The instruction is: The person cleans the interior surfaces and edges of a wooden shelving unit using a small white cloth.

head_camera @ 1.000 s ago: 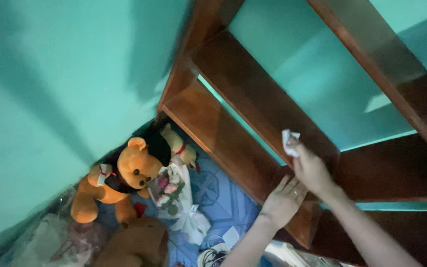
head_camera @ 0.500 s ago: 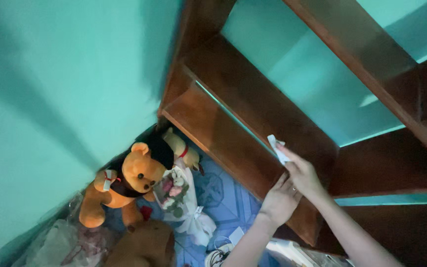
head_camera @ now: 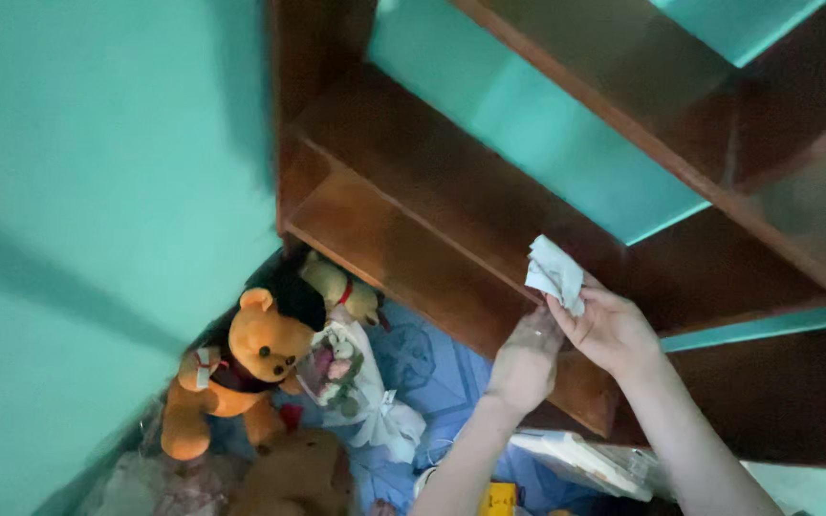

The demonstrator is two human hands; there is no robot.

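Note:
My right hand [head_camera: 609,330] pinches a crumpled white tissue [head_camera: 554,273] and holds it up in front of the dark brown wooden shelf unit [head_camera: 432,191]. My left hand [head_camera: 526,358] is just below and to the left of it, fingers curled together, touching the right hand's fingers near the lower edge of the tissue. Both forearms come in from the bottom of the view. Whether the left hand also grips the tissue is hidden.
An orange teddy bear [head_camera: 241,368] with a dark vest sits on the blue patterned floor [head_camera: 432,368] by the teal wall [head_camera: 97,191]. Beside it lie a small wrapped flower bouquet [head_camera: 341,368], a brown plush [head_camera: 284,478] and plastic-wrapped items [head_camera: 585,463].
My right hand has lifted the tissue off the shelf board and turned palm-up. My left hand left the shelf edge and rose to meet it. The view shifted left and down.

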